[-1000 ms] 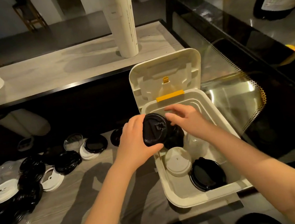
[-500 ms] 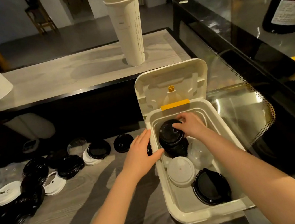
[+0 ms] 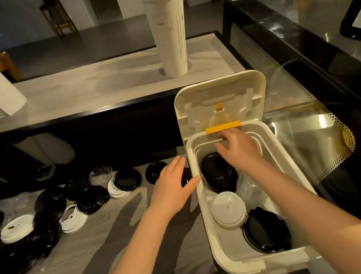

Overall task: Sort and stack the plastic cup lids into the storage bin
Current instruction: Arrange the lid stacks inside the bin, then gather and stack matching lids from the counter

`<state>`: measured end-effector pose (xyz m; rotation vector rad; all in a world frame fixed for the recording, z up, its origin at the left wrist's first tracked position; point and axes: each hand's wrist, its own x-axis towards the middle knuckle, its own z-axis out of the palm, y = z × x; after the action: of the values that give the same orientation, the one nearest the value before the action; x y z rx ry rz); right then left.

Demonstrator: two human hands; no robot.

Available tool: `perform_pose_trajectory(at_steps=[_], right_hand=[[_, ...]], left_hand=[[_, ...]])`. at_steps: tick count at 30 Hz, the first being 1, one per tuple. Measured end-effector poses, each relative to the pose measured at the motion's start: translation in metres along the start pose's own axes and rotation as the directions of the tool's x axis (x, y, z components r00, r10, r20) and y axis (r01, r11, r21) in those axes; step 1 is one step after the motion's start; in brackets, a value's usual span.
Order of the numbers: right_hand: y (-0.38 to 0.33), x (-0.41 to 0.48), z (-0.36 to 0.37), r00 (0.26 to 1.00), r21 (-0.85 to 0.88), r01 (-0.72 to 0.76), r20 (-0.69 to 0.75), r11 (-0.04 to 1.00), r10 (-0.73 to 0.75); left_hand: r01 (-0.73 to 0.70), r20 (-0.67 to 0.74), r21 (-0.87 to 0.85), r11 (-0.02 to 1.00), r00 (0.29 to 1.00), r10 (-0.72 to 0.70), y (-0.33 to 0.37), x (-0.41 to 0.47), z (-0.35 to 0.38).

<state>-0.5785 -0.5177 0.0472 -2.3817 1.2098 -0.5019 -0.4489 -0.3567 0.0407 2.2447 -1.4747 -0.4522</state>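
Black stack of lids (image 3: 217, 173) stands at the far end of the storage bin (image 3: 239, 265), just under the right hand (image 3: 238, 149), whose loosely curled fingers hold nothing. The left hand (image 3: 173, 189) lies flat, fingers straight, thumb against the bin's outer left wall. Loose lids (image 3: 93, 198) lie on the surface (image 3: 110, 239) left of the bin, so the left hand is nearer; a black lid (image 3: 156, 175) sits just beside its fingers
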Motion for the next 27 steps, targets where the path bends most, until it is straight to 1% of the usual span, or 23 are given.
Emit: perform_pose_trajectory(at_steps=[2, 6, 8, 10, 14, 21, 23, 25, 27], right_hand=[[-0.018, -0.003, -0.003, 0.995, 0.035, 0.093, -0.024, 0.995, -0.092], [-0.064, -0.015, 0.003, 0.959, -0.012, 0.283, -0.004, 0.959, -0.283], [-0.086, -0.019, 0.015, 0.945, -0.016, 0.324, 0.046, 0.946, -0.323], [-0.107, -0.021, 0.033, 0.932, -0.036, 0.351, 0.113, 0.936, -0.345], [-0.145, -0.025, 0.072, 0.91, -0.065, 0.361, 0.245, 0.93, -0.336], [-0.21, -0.031, 0.148, 0.853, -0.092, 0.369, 0.429, 0.925, -0.298], [-0.226, -0.031, 0.17, 0.833, -0.099, 0.373, 0.473, 0.922, -0.286], [-0.243, -0.03, 0.191, 0.814, -0.114, 0.356, 0.525, 0.927, -0.248], [-0.26, -0.026, 0.212, 0.798, -0.112, 0.34, 0.56, 0.934, -0.223]], left_hand=[[0.039, -0.033, 0.021, 0.999, 0.999, -0.038, -0.013, -0.001, -0.009], [0.106, -0.057, 0.124, 0.987, 0.993, -0.1, -0.052, -0.008, -0.03], [0.152, -0.055, 0.149, 0.977, 0.988, -0.146, -0.074, -0.013, -0.039], [0.198, -0.023, 0.171, 0.965, 0.98, -0.197, -0.097, -0.019, -0.048], [0.264, 0.033, 0.219, 0.939, 0.96, -0.278, -0.149, -0.036, -0.068], [0.392, 0.031, 0.229, 0.891, 0.912, -0.409, -0.247, -0.077, -0.098], [0.405, -0.019, 0.228, 0.886, 0.911, -0.411, -0.275, -0.089, -0.107], [0.417, -0.106, 0.227, 0.88, 0.909, -0.403, -0.3, -0.098, -0.119], [0.449, -0.172, 0.242, 0.86, 0.892, -0.418, -0.322, -0.1, -0.132]])
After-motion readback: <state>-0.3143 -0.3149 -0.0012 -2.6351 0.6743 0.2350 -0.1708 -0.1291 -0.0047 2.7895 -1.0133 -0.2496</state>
